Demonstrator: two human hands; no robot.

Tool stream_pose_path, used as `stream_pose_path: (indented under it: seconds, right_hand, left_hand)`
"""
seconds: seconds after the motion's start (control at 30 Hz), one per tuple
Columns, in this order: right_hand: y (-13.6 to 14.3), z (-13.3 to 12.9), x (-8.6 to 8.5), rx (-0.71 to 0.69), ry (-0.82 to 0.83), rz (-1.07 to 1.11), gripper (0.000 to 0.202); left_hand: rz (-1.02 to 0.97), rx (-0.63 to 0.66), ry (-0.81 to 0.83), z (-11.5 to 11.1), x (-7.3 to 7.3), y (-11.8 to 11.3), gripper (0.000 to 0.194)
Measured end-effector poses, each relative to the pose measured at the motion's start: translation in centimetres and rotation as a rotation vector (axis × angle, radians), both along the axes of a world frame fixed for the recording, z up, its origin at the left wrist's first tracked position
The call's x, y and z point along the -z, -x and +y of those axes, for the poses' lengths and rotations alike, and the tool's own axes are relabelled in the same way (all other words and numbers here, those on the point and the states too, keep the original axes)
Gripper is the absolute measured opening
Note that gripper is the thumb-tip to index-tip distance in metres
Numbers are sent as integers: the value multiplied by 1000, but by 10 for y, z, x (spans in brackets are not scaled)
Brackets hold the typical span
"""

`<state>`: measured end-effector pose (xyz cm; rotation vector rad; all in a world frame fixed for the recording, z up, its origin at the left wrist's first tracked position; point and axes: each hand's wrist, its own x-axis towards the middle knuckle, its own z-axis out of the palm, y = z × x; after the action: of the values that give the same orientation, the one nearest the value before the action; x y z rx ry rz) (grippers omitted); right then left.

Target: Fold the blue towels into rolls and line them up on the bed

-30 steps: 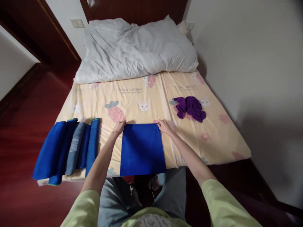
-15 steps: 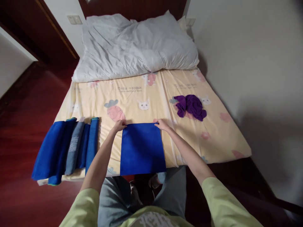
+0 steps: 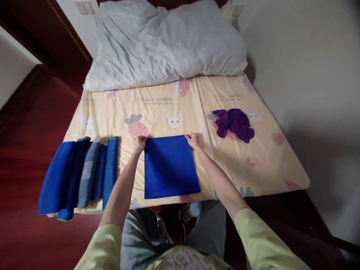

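Observation:
A flat blue cloth (image 3: 171, 167), roughly square, lies on the bed sheet near the bed's front edge. My left hand (image 3: 139, 143) pinches its far left corner. The far right corner is between the fingers of my right hand (image 3: 192, 140). To the left, several rolled or folded cloths lie side by side: a wide blue one (image 3: 56, 178), a grey-blue one with white lettering (image 3: 87, 174) and a slim blue roll (image 3: 110, 168) among them. A crumpled purple cloth (image 3: 239, 124) rests on the sheet to the right.
The bed (image 3: 270, 161) has a yellow sheet with rabbit and carrot prints. A large white bedding bundle (image 3: 168, 45) covers its far end. A wall (image 3: 303, 75) stands along the right side, and dark red floor (image 3: 25, 150) shows at the left.
Both hands have moved slightly away from me, carrying the blue cloth's near edge from over the bed's front edge onto the sheet. The camera view has also shifted a little.

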<state>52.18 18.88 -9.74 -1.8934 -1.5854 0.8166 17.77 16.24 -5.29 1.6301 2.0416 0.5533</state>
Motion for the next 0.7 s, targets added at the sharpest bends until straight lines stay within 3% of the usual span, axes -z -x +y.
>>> stream_pose_path:
  seconds: [0.1, 0.23, 0.33, 0.43, 0.57, 0.7]
  right_hand:
    - [7, -2, 4, 37, -50, -18, 29]
    - [25, -20, -5, 22, -203, -184, 33]
    - [44, -47, -12, -254, -350, -332, 46]
    - [52, -69, -9, -533, -356, -384, 53]
    - [44, -71, 1, -474, -288, -428, 59]
    - [44, -72, 1, -388, -266, -478, 61]
  left_hand:
    - [33, -32, -48, -3, 12, -6, 26]
    - [159, 7, -223, -21, 19, -30, 37]
    - [239, 186, -315, -46, 23, -58, 47]
    - [266, 337, -284, -66, 32, -75, 58]
    - [271, 305, -247, -69, 44, -76, 62]
    - [283, 229, -222, -77, 42, -82, 63]
